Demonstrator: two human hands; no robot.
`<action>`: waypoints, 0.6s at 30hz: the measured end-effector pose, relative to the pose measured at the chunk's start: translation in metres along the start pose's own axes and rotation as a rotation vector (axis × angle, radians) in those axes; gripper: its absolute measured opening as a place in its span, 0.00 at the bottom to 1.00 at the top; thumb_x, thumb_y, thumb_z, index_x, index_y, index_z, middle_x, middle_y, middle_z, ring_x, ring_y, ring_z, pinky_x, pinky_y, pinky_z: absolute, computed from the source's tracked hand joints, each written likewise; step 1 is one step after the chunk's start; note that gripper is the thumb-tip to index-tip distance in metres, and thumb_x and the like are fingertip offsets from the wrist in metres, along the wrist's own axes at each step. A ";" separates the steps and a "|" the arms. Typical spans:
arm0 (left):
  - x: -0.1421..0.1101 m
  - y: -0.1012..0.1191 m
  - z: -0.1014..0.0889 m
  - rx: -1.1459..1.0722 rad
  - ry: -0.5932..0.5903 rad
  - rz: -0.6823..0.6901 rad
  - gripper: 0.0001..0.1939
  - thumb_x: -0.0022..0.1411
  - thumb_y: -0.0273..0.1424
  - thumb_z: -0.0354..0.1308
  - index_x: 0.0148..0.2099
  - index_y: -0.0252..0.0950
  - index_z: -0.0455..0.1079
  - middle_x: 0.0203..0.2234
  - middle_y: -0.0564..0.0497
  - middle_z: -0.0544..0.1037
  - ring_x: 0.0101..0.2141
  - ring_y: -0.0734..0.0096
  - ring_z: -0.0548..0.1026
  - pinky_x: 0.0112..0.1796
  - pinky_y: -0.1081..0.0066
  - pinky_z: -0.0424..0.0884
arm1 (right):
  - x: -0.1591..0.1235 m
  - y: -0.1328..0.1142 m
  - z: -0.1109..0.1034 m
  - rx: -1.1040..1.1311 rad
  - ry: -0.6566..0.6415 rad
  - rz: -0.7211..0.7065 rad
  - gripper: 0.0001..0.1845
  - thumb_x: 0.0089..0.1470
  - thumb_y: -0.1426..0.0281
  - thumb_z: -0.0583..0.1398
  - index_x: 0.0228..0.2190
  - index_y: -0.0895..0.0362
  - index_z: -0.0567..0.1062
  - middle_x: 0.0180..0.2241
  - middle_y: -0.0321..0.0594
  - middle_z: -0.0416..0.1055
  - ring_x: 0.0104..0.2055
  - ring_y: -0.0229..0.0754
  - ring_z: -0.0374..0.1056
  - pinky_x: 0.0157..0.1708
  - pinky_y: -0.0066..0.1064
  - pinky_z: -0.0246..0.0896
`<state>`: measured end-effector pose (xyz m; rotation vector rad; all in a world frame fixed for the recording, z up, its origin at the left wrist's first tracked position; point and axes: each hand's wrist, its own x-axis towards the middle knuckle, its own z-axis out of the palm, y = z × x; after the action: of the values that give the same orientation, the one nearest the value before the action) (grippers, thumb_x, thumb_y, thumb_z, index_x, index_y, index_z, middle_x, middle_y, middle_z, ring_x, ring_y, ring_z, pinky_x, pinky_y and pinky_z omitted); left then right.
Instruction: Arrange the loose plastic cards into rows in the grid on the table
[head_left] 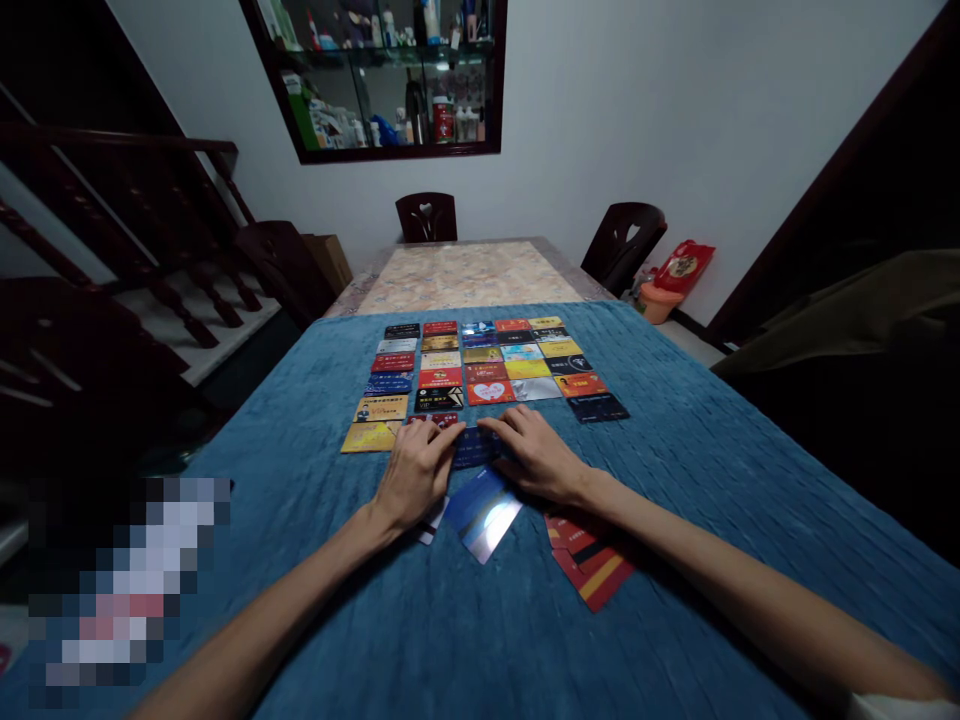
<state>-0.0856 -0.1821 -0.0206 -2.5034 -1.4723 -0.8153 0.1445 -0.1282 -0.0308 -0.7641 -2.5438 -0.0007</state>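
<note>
A dark blue card (474,449) lies flat between my two hands, at the near end of a grid of cards. My left hand (417,470) is curled at its left edge, the thumb at the card's upper left corner; that hand partly covers a dark red card (433,420). From the right, my right hand (536,455) has its index finger and thumb on the card's right side. Just below lies a loose blue card (484,515) with a bright glare. A pale card (433,522) shows partly beneath my left hand, and several red cards (592,565) lie overlapped by my right forearm.
Rows of colourful cards (489,392) cover the middle of a blue cloth (697,500). Beyond it the patterned tabletop (472,272) continues, with dark chairs (426,217) around it. A pixelated patch blurs something at lower left. A red bag (686,266) stands at the far right.
</note>
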 end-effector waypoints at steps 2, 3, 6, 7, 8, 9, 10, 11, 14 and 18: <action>0.001 0.000 -0.001 -0.009 0.003 -0.009 0.19 0.70 0.27 0.47 0.58 0.35 0.70 0.36 0.44 0.73 0.39 0.60 0.69 0.41 0.59 0.68 | 0.000 0.000 0.001 -0.006 0.008 0.000 0.30 0.55 0.72 0.61 0.59 0.57 0.63 0.45 0.50 0.67 0.46 0.51 0.59 0.43 0.43 0.60; 0.001 0.001 -0.002 -0.016 0.002 -0.011 0.19 0.69 0.27 0.47 0.59 0.35 0.70 0.37 0.44 0.73 0.39 0.60 0.69 0.41 0.59 0.68 | 0.000 0.000 0.001 -0.014 0.011 -0.001 0.31 0.55 0.72 0.61 0.59 0.57 0.63 0.45 0.50 0.67 0.46 0.51 0.59 0.42 0.42 0.60; 0.002 0.001 -0.007 -0.041 -0.018 0.005 0.22 0.65 0.28 0.52 0.60 0.34 0.67 0.40 0.43 0.73 0.42 0.58 0.69 0.45 0.56 0.69 | 0.001 0.000 0.000 -0.053 0.020 -0.007 0.31 0.53 0.72 0.61 0.59 0.59 0.63 0.45 0.50 0.67 0.46 0.51 0.59 0.42 0.41 0.59; 0.002 0.001 -0.008 -0.045 -0.030 0.014 0.24 0.63 0.29 0.54 0.61 0.34 0.66 0.41 0.42 0.73 0.43 0.57 0.69 0.46 0.55 0.69 | 0.001 0.000 0.000 -0.066 0.025 -0.011 0.32 0.53 0.72 0.61 0.59 0.59 0.63 0.45 0.50 0.67 0.46 0.51 0.59 0.41 0.41 0.59; 0.002 0.001 -0.010 -0.046 -0.046 0.021 0.26 0.62 0.29 0.55 0.62 0.34 0.65 0.43 0.42 0.72 0.44 0.56 0.69 0.47 0.54 0.68 | 0.001 0.000 -0.001 -0.076 0.030 -0.015 0.32 0.53 0.72 0.61 0.59 0.59 0.63 0.45 0.50 0.67 0.46 0.51 0.59 0.41 0.41 0.59; 0.002 0.001 -0.012 -0.043 -0.062 0.028 0.28 0.60 0.30 0.56 0.63 0.34 0.64 0.44 0.41 0.72 0.45 0.55 0.69 0.48 0.53 0.68 | 0.000 0.000 -0.001 -0.082 0.035 -0.018 0.32 0.53 0.72 0.61 0.59 0.59 0.63 0.45 0.50 0.67 0.46 0.51 0.59 0.41 0.41 0.59; 0.003 0.001 -0.013 -0.038 -0.079 0.034 0.29 0.59 0.30 0.56 0.64 0.33 0.63 0.45 0.41 0.72 0.45 0.54 0.69 0.48 0.52 0.68 | 0.000 0.001 -0.002 -0.087 0.040 -0.020 0.33 0.53 0.71 0.61 0.60 0.59 0.63 0.45 0.50 0.67 0.46 0.51 0.59 0.42 0.42 0.59; 0.003 0.001 -0.015 -0.031 -0.095 0.040 0.30 0.59 0.30 0.56 0.64 0.32 0.62 0.45 0.40 0.72 0.46 0.53 0.69 0.48 0.51 0.67 | 0.000 0.001 -0.002 -0.089 0.043 -0.021 0.33 0.53 0.71 0.61 0.60 0.59 0.63 0.45 0.50 0.68 0.46 0.51 0.59 0.42 0.42 0.59; 0.005 0.000 -0.018 -0.012 -0.130 0.053 0.31 0.58 0.30 0.56 0.64 0.31 0.61 0.47 0.38 0.72 0.47 0.51 0.69 0.49 0.49 0.66 | 0.001 0.002 -0.003 -0.094 0.048 -0.021 0.32 0.54 0.71 0.61 0.60 0.59 0.63 0.46 0.51 0.68 0.47 0.52 0.59 0.42 0.42 0.59; 0.007 -0.001 -0.021 0.012 -0.147 0.064 0.29 0.60 0.30 0.55 0.64 0.32 0.61 0.48 0.38 0.74 0.48 0.50 0.69 0.49 0.49 0.65 | 0.001 0.000 -0.005 -0.097 0.055 -0.021 0.31 0.53 0.71 0.61 0.58 0.59 0.64 0.47 0.52 0.68 0.49 0.53 0.59 0.44 0.44 0.59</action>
<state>-0.0919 -0.1842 0.0006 -2.6373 -1.4253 -0.6221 0.1463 -0.1286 -0.0259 -0.7640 -2.5141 -0.1515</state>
